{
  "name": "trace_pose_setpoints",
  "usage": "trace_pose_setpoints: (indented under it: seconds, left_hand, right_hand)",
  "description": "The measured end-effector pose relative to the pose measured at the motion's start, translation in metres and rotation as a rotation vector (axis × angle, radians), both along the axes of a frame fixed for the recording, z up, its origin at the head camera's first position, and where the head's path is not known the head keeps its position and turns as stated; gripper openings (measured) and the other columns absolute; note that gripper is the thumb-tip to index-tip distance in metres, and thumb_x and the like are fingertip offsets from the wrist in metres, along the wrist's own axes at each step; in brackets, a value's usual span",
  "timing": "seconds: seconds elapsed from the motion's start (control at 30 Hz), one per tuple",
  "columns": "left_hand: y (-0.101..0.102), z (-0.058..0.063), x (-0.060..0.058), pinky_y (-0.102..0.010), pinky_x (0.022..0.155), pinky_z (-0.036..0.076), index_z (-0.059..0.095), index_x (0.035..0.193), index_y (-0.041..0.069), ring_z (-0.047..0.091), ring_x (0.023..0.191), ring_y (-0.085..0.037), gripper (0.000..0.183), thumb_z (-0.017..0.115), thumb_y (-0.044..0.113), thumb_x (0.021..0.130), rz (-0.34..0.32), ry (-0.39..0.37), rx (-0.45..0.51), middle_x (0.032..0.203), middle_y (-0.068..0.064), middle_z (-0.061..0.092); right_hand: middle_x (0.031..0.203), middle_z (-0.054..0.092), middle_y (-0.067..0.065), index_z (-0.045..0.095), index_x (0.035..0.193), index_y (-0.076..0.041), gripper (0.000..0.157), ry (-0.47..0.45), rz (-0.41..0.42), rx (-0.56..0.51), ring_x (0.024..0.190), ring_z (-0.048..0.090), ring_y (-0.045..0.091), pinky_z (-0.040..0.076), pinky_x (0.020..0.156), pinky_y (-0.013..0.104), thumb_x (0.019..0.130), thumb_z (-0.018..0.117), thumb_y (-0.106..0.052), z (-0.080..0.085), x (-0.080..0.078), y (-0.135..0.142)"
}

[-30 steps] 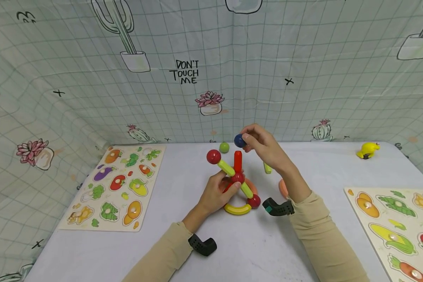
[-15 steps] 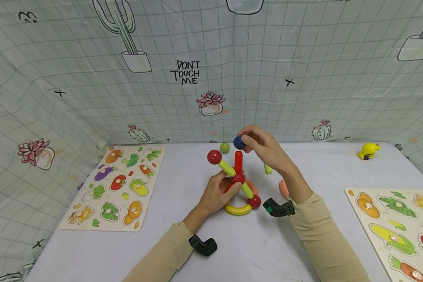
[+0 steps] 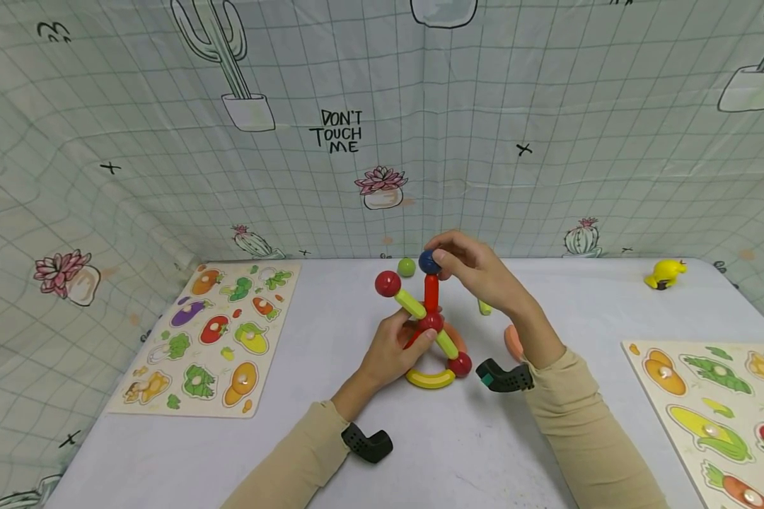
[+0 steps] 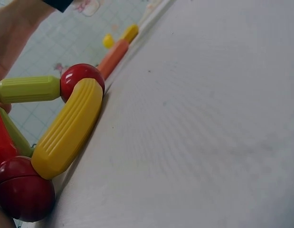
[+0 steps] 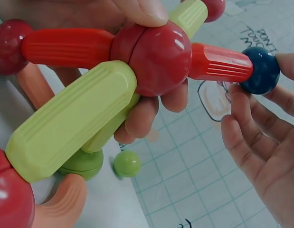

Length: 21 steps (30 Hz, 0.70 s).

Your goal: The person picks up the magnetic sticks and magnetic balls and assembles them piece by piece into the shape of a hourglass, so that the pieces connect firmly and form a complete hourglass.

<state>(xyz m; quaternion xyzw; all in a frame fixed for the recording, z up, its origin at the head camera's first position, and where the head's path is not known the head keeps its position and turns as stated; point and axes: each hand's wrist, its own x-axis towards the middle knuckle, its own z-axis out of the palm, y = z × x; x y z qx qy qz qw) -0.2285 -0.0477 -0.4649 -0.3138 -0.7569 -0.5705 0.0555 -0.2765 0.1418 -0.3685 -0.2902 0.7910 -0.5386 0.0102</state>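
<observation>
A yellow toy (image 3: pixel 666 273) sits behind a vegetable board (image 3: pixel 694 393).

the place looked like a cloth-screened play corner; whether in a home or a lab could not be told. grid-patterned cloth (image 3: pixel 471 85), printed with potted cacti (image 3: pixel 248 113) and the words "don't touch me" (image 3: pixel 340 132), rose behind a white worktop (image 3: pixel 471 452) and along its left side. vegetable puzzle boards (image 3: pixel 205 353), a yellow toy (image 3: pixel 665 273) and a colourful rod-and-ball model (image 3: pixel 431 293) were there.
</observation>
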Motion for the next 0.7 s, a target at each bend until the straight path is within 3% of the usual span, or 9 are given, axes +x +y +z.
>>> trace_pose_setpoints:
  seconds: [0.13,0.23,0.43,0.7]
  left_hand:
    - [0.0014,0.0002,0.0010,-0.042,0.095,0.049,0.050,0.125,-0.004,0.061,0.108,-0.031,0.036,0.056,0.002,0.090,-0.009,-0.018,0.009,0.122,-0.021,0.062]
    - [0.0015,0.0002,0.0011,-0.041,0.095,0.049,0.049,0.125,-0.003,0.061,0.108,-0.030,0.036,0.057,0.001,0.090,-0.013,-0.016,0.015,0.123,-0.023,0.060]
    - [-0.0006,0.0001,0.0011,-0.033,0.096,0.049,0.050,0.126,0.002,0.061,0.109,-0.024,0.036,0.058,0.009,0.091,-0.031,0.005,0.040,0.123,-0.021,0.061]
    - [-0.0010,0.0025,0.0033,-0.035,0.096,0.049,0.051,0.125,0.004,0.061,0.108,-0.023,0.035,0.058,0.013,0.092,-0.017,0.009,0.025,0.121,-0.014,0.063]
  right_hand:
    - [0.107,0.062,0.010,0.054,0.122,-0.009,0.028,0.014,0.008,0.005,0.087,0.061,0.026,0.050,0.085,0.034,0.099,0.048,-0.025,0.0005,0.0016,-0.0012]
    - [0.109,0.062,0.010,0.053,0.123,-0.010,0.029,0.021,0.016,0.017,0.088,0.060,0.025,0.050,0.085,0.034,0.099,0.047,-0.026,0.0010,0.0023,-0.0030]
    - [0.109,0.062,0.010,0.052,0.124,-0.011,0.030,0.017,0.016,0.031,0.088,0.059,0.025,0.049,0.086,0.040,0.100,0.046,-0.027,0.0012,0.0026,-0.0059]
    - [0.107,0.062,0.010,0.053,0.123,-0.011,0.030,0.009,0.015,0.032,0.086,0.059,0.026,0.048,0.085,0.039,0.100,0.046,-0.027,-0.0002,0.0016,-0.0047]
